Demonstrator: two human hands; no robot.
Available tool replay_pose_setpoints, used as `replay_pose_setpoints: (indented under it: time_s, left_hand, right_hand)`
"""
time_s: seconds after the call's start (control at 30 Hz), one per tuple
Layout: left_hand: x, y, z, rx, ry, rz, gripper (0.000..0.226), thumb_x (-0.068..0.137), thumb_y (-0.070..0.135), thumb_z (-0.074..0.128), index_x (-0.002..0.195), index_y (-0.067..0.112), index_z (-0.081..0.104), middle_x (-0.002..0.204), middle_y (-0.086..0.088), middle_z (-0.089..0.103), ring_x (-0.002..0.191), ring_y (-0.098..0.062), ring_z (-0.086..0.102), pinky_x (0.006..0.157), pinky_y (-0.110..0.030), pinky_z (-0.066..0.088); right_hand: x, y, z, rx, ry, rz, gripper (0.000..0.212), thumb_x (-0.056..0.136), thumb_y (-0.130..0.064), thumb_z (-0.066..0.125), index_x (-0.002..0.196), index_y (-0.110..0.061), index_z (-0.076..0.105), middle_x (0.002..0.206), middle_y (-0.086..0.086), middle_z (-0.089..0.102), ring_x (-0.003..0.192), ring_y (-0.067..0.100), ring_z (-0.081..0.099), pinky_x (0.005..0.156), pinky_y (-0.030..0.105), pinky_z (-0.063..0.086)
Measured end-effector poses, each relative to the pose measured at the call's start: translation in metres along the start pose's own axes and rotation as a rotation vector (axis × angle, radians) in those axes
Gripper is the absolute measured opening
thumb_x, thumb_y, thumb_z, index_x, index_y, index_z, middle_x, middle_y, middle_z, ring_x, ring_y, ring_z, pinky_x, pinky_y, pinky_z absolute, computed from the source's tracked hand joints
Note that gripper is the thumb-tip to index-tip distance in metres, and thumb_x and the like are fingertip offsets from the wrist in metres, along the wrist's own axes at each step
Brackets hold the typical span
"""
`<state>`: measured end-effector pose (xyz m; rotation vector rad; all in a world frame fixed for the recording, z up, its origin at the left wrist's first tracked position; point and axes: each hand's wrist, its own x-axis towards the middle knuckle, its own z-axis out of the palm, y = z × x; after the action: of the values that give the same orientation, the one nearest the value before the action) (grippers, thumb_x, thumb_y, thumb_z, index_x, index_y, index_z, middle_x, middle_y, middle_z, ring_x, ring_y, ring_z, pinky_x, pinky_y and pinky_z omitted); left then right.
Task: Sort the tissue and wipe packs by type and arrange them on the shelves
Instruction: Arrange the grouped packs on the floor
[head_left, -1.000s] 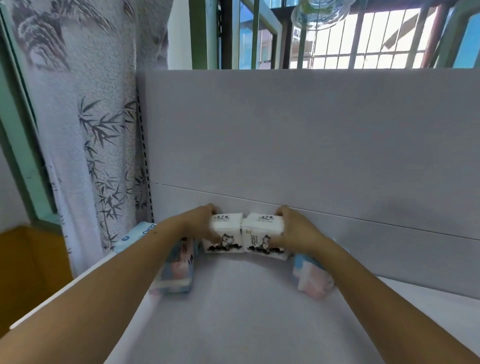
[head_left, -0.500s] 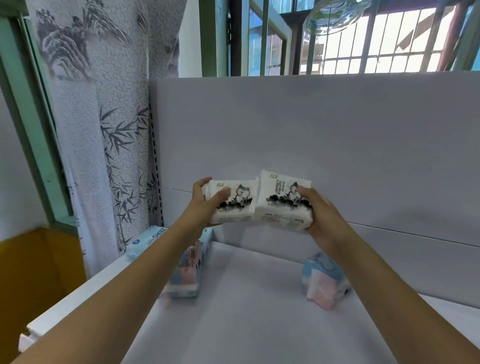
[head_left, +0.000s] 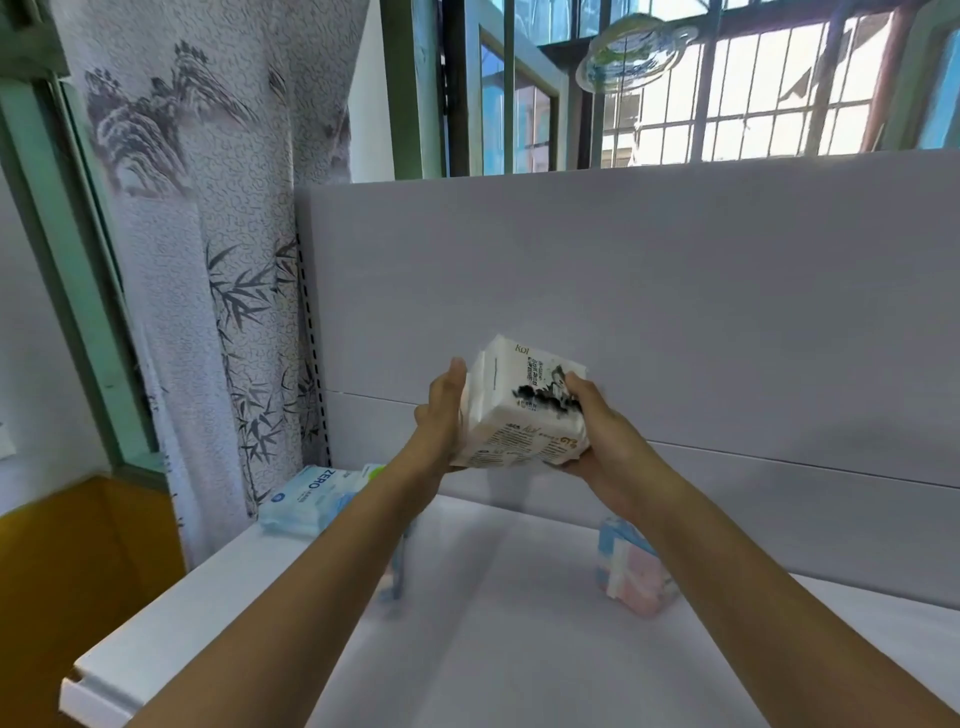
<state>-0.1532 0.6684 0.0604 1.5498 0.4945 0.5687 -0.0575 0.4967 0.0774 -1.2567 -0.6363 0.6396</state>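
Both hands hold white tissue packs (head_left: 524, 410) with black ink artwork in the air above the white shelf (head_left: 498, 649), pressed together as 1 bundle. The left hand (head_left: 441, 410) lies flat against the bundle's left side; the right hand (head_left: 597, 431) has its grip closed around the right and underside. A blue wipe pack (head_left: 311, 496) lies at the shelf's left rear, and a pink-and-blue pack (head_left: 636, 574) stands at the right rear.
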Motion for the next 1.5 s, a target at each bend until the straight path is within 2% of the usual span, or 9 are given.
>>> replay_pose_setpoints:
  time_s: [0.23,0.47,0.53,0.63,0.8,0.97,1.13,1.27,1.5]
  left_hand:
    - [-0.026,0.007,0.018,-0.01,-0.121,0.045,0.1,0.056,0.099,0.055,0.14,0.047,0.044,0.142,-0.002,0.053,0.12,-0.026,0.064,0.089,-0.047,0.06]
    - [-0.061,0.014,0.004,-0.004,-0.106,0.051,0.059,0.093,0.072,0.041,0.131,0.031,0.061,0.121,-0.003,0.073,0.104,-0.021,0.073,0.093,-0.04,0.057]
    - [-0.077,0.016,-0.007,-0.014,-0.097,0.037,0.074,0.084,0.078,0.053,0.141,0.03,0.054,0.137,-0.007,0.064,0.115,-0.026,0.068,0.097,-0.046,0.055]
    - [-0.101,0.012,-0.034,0.004,0.041,0.072,0.104,0.063,0.085,0.069,0.15,0.038,0.037,0.152,-0.007,0.047,0.124,-0.031,0.062,0.095,-0.054,0.056]
    - [-0.174,0.008,-0.085,0.045,0.161,0.087,0.067,0.088,0.067,0.055,0.142,0.029,0.046,0.128,-0.001,0.068,0.111,-0.021,0.07,0.086,-0.036,0.061]
    - [-0.253,-0.006,-0.157,0.065,0.338,0.025,0.094,0.074,0.078,0.067,0.146,0.024,0.042,0.131,-0.002,0.067,0.114,-0.025,0.069,0.099,-0.053,0.053]
    - [-0.352,-0.04,-0.216,-0.001,0.451,0.001,0.08,0.085,0.075,0.048,0.143,0.02,0.049,0.133,-0.005,0.067,0.12,-0.027,0.065,0.099,-0.053,0.054]
    - [-0.44,-0.097,-0.271,-0.165,0.623,-0.143,0.089,0.074,0.087,0.053,0.146,0.035,0.045,0.139,0.001,0.062,0.123,-0.026,0.064,0.098,-0.057,0.053]
    - [-0.577,-0.224,-0.338,-0.417,0.974,-0.303,0.054,0.089,0.033,0.074,0.138,0.026,0.052,0.123,-0.004,0.071,0.106,-0.028,0.072,0.078,-0.048,0.061]
  right_hand:
    - [-0.018,0.0,-0.012,-0.031,-0.179,0.047,0.061,0.088,-0.071,0.043,0.133,-0.033,0.059,0.122,0.001,0.072,0.119,0.024,0.063,0.107,0.046,0.044]
    - [-0.028,0.012,0.003,0.058,-0.218,-0.034,0.057,0.085,-0.057,0.065,0.134,-0.029,0.055,0.124,0.002,0.07,0.119,0.026,0.064,0.1,0.048,0.052]
    - [-0.032,0.019,0.018,0.079,-0.245,-0.04,0.055,0.085,-0.055,0.064,0.133,-0.028,0.057,0.123,0.001,0.071,0.117,0.024,0.066,0.1,0.047,0.052]
    - [-0.039,0.03,0.048,0.094,-0.311,-0.035,0.05,0.086,-0.052,0.061,0.129,-0.027,0.06,0.12,0.0,0.072,0.112,0.02,0.068,0.102,0.046,0.051]
    - [-0.065,0.052,0.114,0.109,-0.45,0.03,0.051,0.089,-0.05,0.061,0.132,-0.023,0.06,0.122,0.003,0.071,0.113,0.024,0.068,0.097,0.048,0.053]
    - [-0.108,0.065,0.188,0.087,-0.622,0.141,0.046,0.081,-0.049,0.065,0.119,-0.023,0.067,0.113,0.003,0.075,0.109,0.023,0.069,0.099,0.045,0.053]
    - [-0.153,0.097,0.271,-0.05,-0.803,0.297,0.056,0.082,-0.05,0.068,0.123,-0.013,0.067,0.114,0.009,0.074,0.106,0.026,0.07,0.101,0.046,0.051]
    - [-0.205,0.149,0.338,-0.09,-0.876,0.441,0.03,0.09,-0.047,0.064,0.108,-0.024,0.071,0.105,0.003,0.076,0.096,0.021,0.069,0.09,0.042,0.052]
    - [-0.299,0.268,0.419,-0.13,-0.936,0.785,0.032,0.09,-0.041,0.066,0.116,-0.023,0.068,0.109,0.003,0.076,0.096,0.019,0.07,0.092,0.038,0.051]
